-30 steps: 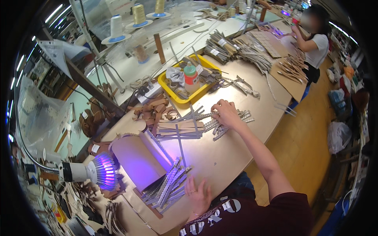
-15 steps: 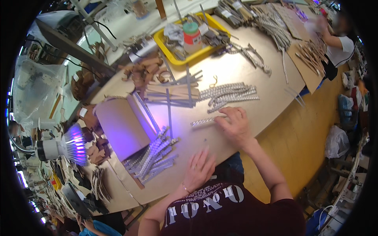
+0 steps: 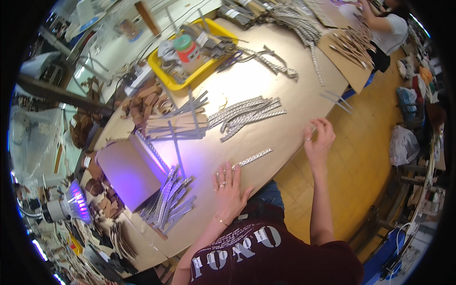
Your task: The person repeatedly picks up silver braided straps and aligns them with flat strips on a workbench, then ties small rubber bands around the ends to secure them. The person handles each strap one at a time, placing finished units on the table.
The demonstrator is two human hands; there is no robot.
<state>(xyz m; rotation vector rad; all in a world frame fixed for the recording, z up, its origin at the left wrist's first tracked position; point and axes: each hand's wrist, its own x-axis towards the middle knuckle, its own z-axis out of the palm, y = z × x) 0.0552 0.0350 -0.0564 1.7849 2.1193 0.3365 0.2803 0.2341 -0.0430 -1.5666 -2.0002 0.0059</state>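
Observation:
A single silver-and-white braided strap (image 3: 256, 156) lies on the work table. My left hand (image 3: 229, 191) rests palm down at the strap's near-left end, fingers extended and apart, fingertips at or over that end. Raised past the table's right edge is my right hand (image 3: 320, 140), its thumb and fingers bent together in a pinch. Whatever may be between those fingertips is too small to make out. Further back lies a bundle of similar braided straps (image 3: 247, 116). Left of my left hand, a pile of braided strips (image 3: 166, 204) lies beside a brown curved board (image 3: 128, 171).
A lit lamp (image 3: 71, 204) stands at the left. Behind are flat tan and grey strips (image 3: 175, 124), brown leather pieces (image 3: 147, 102) and a yellow tray (image 3: 166, 84) holding a green-lidded jar (image 3: 186, 50). A co-worker (image 3: 384, 28) sits at the far right.
My right hand has left the braided strap and moved right, beyond the table edge. My left hand has moved up to the strap's end. The whole view has shifted.

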